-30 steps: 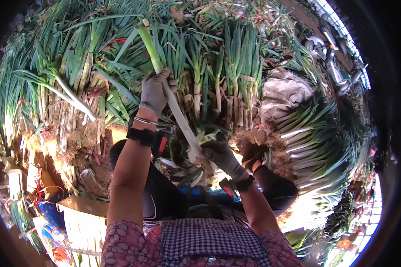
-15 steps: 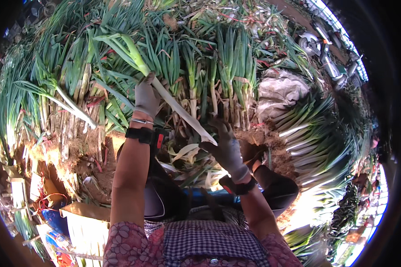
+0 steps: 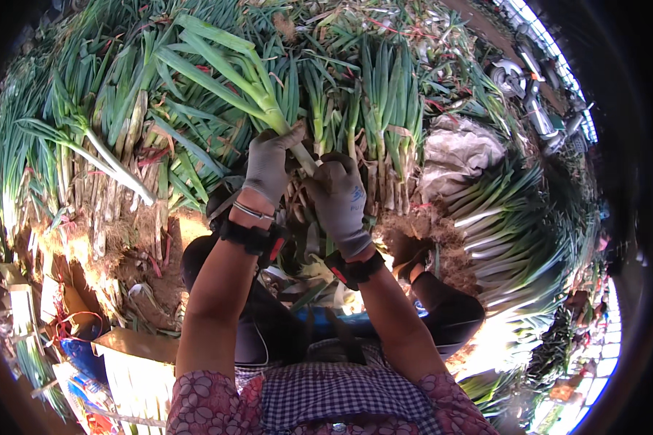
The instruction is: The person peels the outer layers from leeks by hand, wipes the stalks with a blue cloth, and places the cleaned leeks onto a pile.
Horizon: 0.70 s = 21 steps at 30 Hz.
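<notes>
Both of my hands wear grey gloves and grip one long green onion (image 3: 270, 109). Its green leaves fan up and to the left. My left hand (image 3: 270, 163) is closed round the stalk just below where the leaves part. Lower on the white part, my right hand (image 3: 339, 199) is closed with its fingers pressed to the stalk; they hide the root end. Loose peeled leaves (image 3: 318, 272) lie below my hands, between my legs. Off to the left, two trimmed green onions (image 3: 112, 168) rest on top of tied bundles.
Upright green onion bundles (image 3: 388, 109) stand in front of me. Cleaned green onions (image 3: 500, 239) lie in a row at the right, beside a crumpled pale sack (image 3: 461, 148). A cardboard box (image 3: 134, 362) sits at my lower left. A metal-and-black machine (image 3: 533, 101) stands far right.
My right hand has moved up and left along the stalk, and my left hand has shifted right. The hands are now close together, and the green onion's leaves sit higher and further right.
</notes>
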Available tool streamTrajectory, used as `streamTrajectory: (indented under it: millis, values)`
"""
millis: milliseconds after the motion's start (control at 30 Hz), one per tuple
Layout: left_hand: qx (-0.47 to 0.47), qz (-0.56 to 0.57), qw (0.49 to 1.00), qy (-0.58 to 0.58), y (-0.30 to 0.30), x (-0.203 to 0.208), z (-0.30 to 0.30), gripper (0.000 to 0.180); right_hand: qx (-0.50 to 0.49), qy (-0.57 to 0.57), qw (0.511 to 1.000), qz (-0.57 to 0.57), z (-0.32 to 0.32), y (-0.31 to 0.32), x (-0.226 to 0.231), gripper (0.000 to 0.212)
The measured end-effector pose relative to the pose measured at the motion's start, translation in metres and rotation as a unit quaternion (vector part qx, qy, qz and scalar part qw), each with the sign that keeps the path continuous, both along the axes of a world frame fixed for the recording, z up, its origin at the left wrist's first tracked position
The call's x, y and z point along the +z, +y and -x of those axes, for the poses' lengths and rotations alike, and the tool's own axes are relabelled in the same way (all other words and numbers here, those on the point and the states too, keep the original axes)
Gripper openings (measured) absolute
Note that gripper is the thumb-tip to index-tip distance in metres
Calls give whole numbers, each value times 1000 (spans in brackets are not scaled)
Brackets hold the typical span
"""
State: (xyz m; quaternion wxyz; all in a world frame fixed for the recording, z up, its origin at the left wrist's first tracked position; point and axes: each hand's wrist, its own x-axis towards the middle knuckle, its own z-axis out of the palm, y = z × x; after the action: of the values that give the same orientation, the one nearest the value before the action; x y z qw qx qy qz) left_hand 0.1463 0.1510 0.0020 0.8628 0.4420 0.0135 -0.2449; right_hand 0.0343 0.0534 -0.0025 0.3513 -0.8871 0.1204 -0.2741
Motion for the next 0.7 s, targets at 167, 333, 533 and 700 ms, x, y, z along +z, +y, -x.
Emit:
streamTrajectory:
  millis: [167, 333, 533, 700]
  values:
    - [4, -40, 999, -19, -7, -3, 5, 18, -8, -12, 999, -44, 2, -4, -7, 26]
    - [8, -73, 997, -38, -13, -5, 8, 21, 24, -30, 984, -173, 8, -13, -7, 22]
    - [-2, 6, 1000, 1, -1, 16, -1, 24, 87, 7, 782, -617, 87, -57, -1, 14]
    - [-4, -11, 1000, -20, -12, 23, 11, 16, 82, 84, 993, -29, 100, -45, -1, 37]
